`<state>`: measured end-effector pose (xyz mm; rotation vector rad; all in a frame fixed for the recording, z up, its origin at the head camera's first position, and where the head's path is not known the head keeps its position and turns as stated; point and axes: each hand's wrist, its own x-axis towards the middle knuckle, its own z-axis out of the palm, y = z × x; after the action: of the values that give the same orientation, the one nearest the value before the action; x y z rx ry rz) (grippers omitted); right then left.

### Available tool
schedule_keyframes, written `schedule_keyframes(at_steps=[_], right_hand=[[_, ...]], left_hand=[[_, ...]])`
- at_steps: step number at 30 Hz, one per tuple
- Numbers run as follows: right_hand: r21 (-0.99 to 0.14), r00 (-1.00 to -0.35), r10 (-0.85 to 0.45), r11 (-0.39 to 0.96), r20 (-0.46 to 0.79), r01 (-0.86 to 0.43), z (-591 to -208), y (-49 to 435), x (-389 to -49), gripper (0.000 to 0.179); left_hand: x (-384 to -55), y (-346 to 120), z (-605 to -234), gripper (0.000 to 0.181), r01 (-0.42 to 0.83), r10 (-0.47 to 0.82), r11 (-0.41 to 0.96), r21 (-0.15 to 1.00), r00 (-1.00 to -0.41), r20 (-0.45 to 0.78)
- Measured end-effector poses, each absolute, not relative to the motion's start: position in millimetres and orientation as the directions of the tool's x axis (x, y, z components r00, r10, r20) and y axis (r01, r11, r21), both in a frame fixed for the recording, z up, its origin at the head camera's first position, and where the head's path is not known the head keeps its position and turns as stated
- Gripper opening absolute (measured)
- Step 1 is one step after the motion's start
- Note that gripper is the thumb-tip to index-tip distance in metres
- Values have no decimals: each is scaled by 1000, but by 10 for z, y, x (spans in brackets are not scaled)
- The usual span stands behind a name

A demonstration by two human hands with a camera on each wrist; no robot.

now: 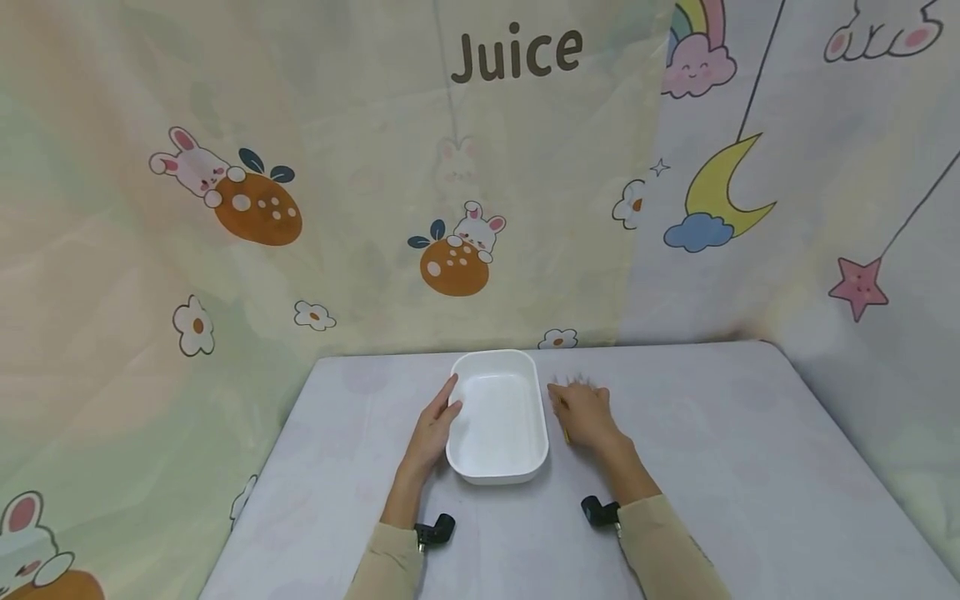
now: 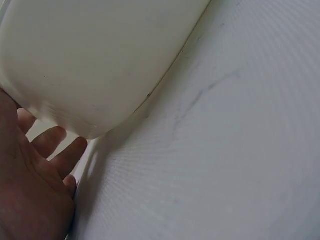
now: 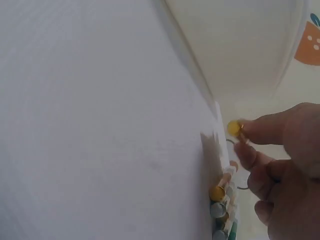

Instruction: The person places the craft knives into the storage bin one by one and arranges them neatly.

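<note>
A white rectangular tray [image 1: 498, 477] with rounded corners lies in front of me; its inside shows no contents. My left hand [image 1: 433, 429] holds its left side, thumb over the rim and the other fingers along the outer wall. To the right of the tray, my right hand [image 1: 588, 417] pinches a thin stick with a round yellow end [image 3: 235, 128] between thumb and fingertips. Just below that hand in the right wrist view is a cluster of similar sticks with yellow and clear ends [image 3: 218, 209]. In the head view the hand mostly hides them, and their exact kind cannot be told.
Beneath everything is a table with a pale cover [image 1: 720, 467]. Behind it hangs a printed cloth backdrop [image 1: 360, 167] with rabbits, oranges and a moon. A small black camera sits on each wrist.
</note>
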<state>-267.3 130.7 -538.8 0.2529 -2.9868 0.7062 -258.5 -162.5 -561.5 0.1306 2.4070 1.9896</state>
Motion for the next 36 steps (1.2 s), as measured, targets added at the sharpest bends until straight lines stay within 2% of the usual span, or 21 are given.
schedule_keyframes(at_steps=[5, 12, 19, 25, 36], right_hand=[[-601, -991, -103, 788, 84, -132, -5304, 1363, -2672, 48], [-679, -991, -88, 722, 99, -132, -5248, 1364, -2693, 52], [-831, -991, -86, 540, 101, -131, -5158, 1363, -2682, 59], [-847, -978, -101, 489, 181, -207, -5045, 1363, -2699, 64], [-885, -976, -123, 412, 181, -216, -4945, 1305, -2664, 52]], left_hand=[[-2591, -1624, -5620, 52, 54, 76, 194, 980, -996, 40], [-2596, -1646, -5626, 53, 49, 78, 193, 980, -996, 34], [-2595, -1637, -5632, 52, 53, 84, 195, 979, -996, 38], [-2586, -1641, -5619, 52, 66, 82, 183, 981, -995, 52], [-2593, -1634, -5621, 51, 53, 79, 169, 984, -996, 40]])
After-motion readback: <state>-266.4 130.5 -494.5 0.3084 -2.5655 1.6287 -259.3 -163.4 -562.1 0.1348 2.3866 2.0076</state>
